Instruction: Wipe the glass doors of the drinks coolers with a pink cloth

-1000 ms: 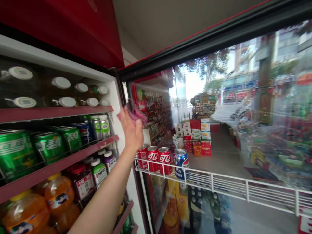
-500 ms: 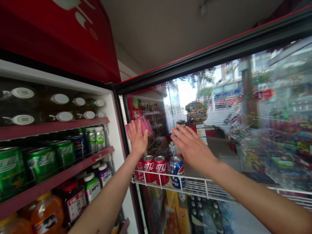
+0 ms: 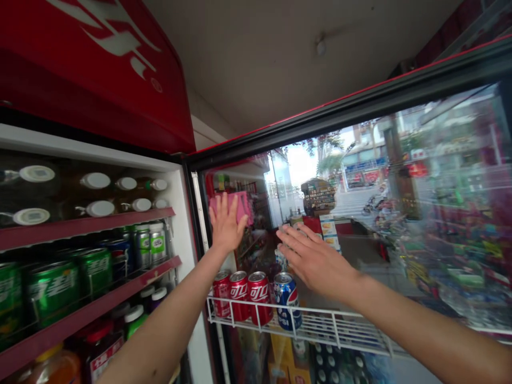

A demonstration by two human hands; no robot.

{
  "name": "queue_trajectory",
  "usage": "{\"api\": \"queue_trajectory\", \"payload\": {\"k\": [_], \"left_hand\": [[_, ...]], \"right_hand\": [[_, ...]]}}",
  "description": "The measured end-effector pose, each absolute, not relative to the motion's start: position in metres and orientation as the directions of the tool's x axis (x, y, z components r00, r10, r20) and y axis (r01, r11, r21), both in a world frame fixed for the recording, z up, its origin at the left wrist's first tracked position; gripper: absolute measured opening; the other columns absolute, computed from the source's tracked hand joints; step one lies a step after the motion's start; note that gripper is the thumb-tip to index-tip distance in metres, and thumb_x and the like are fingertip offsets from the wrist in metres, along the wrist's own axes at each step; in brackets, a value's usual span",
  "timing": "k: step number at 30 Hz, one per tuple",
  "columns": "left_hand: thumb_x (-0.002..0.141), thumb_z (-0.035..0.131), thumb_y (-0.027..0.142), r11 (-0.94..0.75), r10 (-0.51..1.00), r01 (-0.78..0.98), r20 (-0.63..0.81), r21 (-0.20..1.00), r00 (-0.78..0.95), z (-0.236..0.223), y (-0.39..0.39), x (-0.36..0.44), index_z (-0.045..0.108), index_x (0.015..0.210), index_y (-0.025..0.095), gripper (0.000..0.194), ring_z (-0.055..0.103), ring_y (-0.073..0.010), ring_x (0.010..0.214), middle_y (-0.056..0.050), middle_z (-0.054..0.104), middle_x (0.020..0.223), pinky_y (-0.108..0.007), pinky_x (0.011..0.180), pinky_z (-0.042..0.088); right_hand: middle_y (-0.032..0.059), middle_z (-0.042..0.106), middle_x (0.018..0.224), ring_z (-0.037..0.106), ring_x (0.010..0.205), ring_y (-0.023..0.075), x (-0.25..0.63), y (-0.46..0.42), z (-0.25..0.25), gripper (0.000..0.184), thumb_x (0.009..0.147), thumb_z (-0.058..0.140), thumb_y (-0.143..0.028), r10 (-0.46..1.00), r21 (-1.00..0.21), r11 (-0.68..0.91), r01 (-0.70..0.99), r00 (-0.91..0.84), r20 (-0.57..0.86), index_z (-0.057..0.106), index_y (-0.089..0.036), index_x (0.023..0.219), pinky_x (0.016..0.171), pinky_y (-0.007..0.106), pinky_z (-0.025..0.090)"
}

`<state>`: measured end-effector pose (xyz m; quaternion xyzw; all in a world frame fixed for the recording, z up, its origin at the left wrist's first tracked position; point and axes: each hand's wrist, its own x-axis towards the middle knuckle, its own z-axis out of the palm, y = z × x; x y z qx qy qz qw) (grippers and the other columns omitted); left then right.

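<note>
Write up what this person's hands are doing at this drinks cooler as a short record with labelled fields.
Place: a drinks cooler with a glass door
Left hand: flat, fingers spread, over a pink cloth on the glass
Right hand: open, fingers spread, beside it at the glass; contact unclear
Behind the glass: Coca-Cola cans and a Pepsi can on a white wire shelf
Shelves at left: green cans, bottles with white caps

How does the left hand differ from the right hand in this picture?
The left hand has a pink cloth flat under its palm, while the right hand holds nothing. The left hand's fingers point up; the right hand's point sideways. The left hand is higher. Both are bare, open, and at the glass door.
</note>
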<state>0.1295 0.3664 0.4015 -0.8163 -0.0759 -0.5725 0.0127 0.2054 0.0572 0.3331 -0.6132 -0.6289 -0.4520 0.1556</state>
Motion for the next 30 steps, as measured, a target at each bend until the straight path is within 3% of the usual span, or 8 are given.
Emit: {"api": "queue_trajectory", "payload": {"k": [5,9,12,14,20,23,26,30], "left_hand": [[0.113,0.022,0.058,-0.924,0.351,0.196,0.932,0.328,0.094,0.461,0.361,0.155,0.011,0.182,0.016,0.081,0.001,-0.0444,0.179,-0.027,0.012,0.189,-0.083,0.136,0.004],[0.112,0.039,0.057,-0.988,0.089,0.141,0.967,0.056,0.239,0.426,0.310,0.168,0.024,0.181,0.025,0.077,0.000,-0.0389,0.180,-0.015,0.007,0.192,-0.071,0.142,0.000],[0.101,0.065,0.058,-0.983,-0.149,0.029,0.888,-0.179,0.434,0.383,0.295,0.155,0.051,0.169,0.036,0.073,0.018,-0.0350,0.178,-0.006,0.026,0.190,-0.061,0.145,0.006],[0.094,0.073,0.058,-0.977,-0.188,-0.008,0.853,-0.211,0.487,0.373,0.305,0.142,0.062,0.161,0.038,0.070,0.028,-0.0339,0.175,-0.004,0.039,0.185,-0.058,0.145,0.010],[0.110,0.035,0.060,-0.963,0.240,0.171,0.951,0.208,0.193,0.445,0.350,0.144,0.030,0.178,0.012,0.083,0.013,-0.0460,0.177,-0.026,0.020,0.188,-0.078,0.139,0.010],[0.112,0.024,0.061,-0.921,0.352,0.197,0.935,0.336,0.050,0.482,0.330,0.169,0.021,0.180,0.012,0.084,0.011,-0.0471,0.177,-0.029,0.019,0.187,-0.082,0.137,0.010],[0.112,0.033,0.061,-0.961,0.218,0.193,0.972,0.198,0.087,0.483,0.286,0.188,0.026,0.180,0.021,0.079,0.010,-0.0422,0.178,-0.020,0.017,0.190,-0.076,0.140,0.008],[0.111,0.049,0.055,-0.959,-0.208,0.124,0.931,-0.254,0.301,0.432,0.242,0.188,0.029,0.179,0.028,0.076,0.007,-0.0372,0.179,-0.011,0.012,0.192,-0.069,0.143,0.006]], "right_hand": [[0.0104,0.040,0.183,0.032,0.174,0.0357,0.220,0.050,0.346,0.063,0.102,0.055,-0.004,0.543,0.298,-0.309,0.903,-0.089,0.835,0.062,-0.023,0.162,0.144,0.068,0.025],[0.0142,0.043,0.181,0.033,0.173,0.0365,0.224,0.049,0.342,0.062,0.101,0.057,-0.004,0.562,0.327,-0.312,0.892,-0.104,0.821,0.062,-0.017,0.161,0.144,0.066,0.027],[0.0147,0.048,0.179,0.034,0.173,0.0353,0.224,0.044,0.336,0.057,0.102,0.059,-0.009,0.601,0.360,-0.287,0.888,-0.126,0.789,0.065,-0.017,0.158,0.144,0.065,0.027],[0.0160,0.049,0.178,0.035,0.173,0.0356,0.226,0.038,0.336,0.054,0.102,0.059,-0.010,0.612,0.365,-0.288,0.885,-0.123,0.782,0.067,-0.017,0.156,0.144,0.066,0.026],[0.0157,0.042,0.182,0.030,0.174,0.0390,0.238,0.017,0.350,0.057,0.102,0.061,-0.013,0.505,0.277,-0.374,0.885,-0.056,0.861,0.064,-0.016,0.158,0.145,0.067,0.019],[0.0176,0.041,0.182,0.031,0.173,0.0409,0.244,0.012,0.353,0.058,0.102,0.062,-0.017,0.484,0.270,-0.460,0.846,-0.016,0.875,0.063,-0.014,0.159,0.144,0.068,0.020],[0.0193,0.042,0.181,0.035,0.172,0.0419,0.245,0.010,0.351,0.058,0.104,0.065,-0.024,0.523,0.310,-0.522,0.794,0.011,0.852,0.062,-0.010,0.160,0.143,0.067,0.027],[0.0214,0.051,0.175,0.044,0.167,0.0440,0.237,0.003,0.346,0.051,0.104,0.069,-0.029,0.581,0.393,-0.538,0.745,-0.010,0.814,0.071,-0.008,0.150,0.137,0.066,0.039]]}}
